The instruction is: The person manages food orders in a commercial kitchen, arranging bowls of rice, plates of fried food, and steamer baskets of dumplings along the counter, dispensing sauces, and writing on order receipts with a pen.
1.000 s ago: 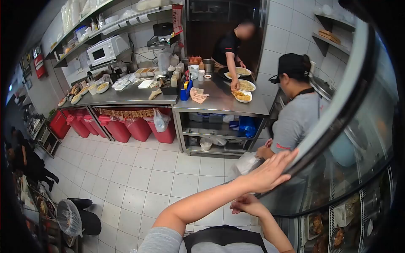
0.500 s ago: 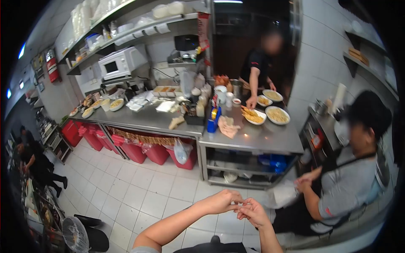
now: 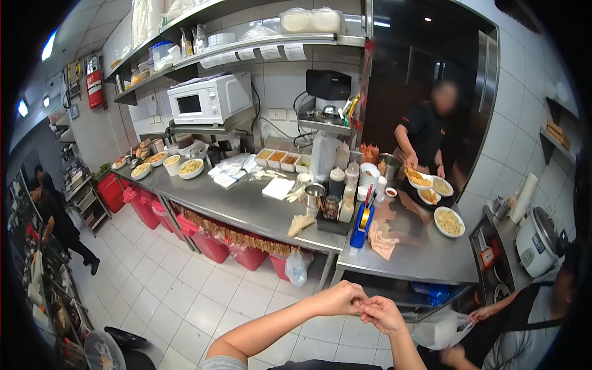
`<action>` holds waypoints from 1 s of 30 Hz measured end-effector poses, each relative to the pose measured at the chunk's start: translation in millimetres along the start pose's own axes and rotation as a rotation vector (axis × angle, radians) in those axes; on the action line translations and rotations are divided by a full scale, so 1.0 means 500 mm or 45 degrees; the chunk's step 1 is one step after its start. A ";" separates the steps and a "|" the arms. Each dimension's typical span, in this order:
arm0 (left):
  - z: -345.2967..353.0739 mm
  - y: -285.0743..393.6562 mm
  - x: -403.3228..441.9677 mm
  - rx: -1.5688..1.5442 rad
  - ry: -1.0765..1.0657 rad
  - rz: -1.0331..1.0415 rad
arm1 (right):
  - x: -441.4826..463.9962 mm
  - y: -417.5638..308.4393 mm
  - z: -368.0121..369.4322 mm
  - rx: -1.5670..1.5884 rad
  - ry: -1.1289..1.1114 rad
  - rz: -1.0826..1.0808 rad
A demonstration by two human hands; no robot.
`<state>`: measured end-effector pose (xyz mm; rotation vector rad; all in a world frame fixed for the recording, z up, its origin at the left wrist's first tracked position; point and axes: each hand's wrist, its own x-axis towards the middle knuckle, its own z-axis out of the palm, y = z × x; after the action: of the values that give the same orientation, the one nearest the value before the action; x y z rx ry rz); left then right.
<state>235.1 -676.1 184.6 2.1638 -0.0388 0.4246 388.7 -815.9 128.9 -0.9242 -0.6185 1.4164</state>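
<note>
My left hand and my right hand meet in front of me, above the tiled floor. Both are closed, with fingertips pinched together and touching. Anything between them is too small or hidden to make out. Beyond my hands stands a steel counter. On its near part lie a crumpled tan cloth, a pinkish cloth and a blue tape dispenser.
A person in black behind the counter handles plates of food. At my right, a person in a grey sleeve holds a clear plastic bag. Red bins stand under the counter. A dark bin is at lower left.
My view has swung right, shifting the counter and the co-worker at right. My hands stay together, fingers drawn closer. The person behind the counter now lifts a plate of fried food.
</note>
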 end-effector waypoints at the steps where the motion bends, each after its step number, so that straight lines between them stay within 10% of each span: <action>1: -0.015 -0.011 0.016 -0.027 -0.009 0.015 | 0.014 -0.012 -0.002 -0.031 0.062 -0.012; 30: -0.387 -0.399 0.394 -0.346 0.125 0.075 | 0.571 -0.303 -0.108 -0.215 0.307 -0.252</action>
<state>401.2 -379.1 193.5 1.8763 -0.1000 0.5276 544.0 -532.3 179.9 -1.1162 -0.6350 1.0693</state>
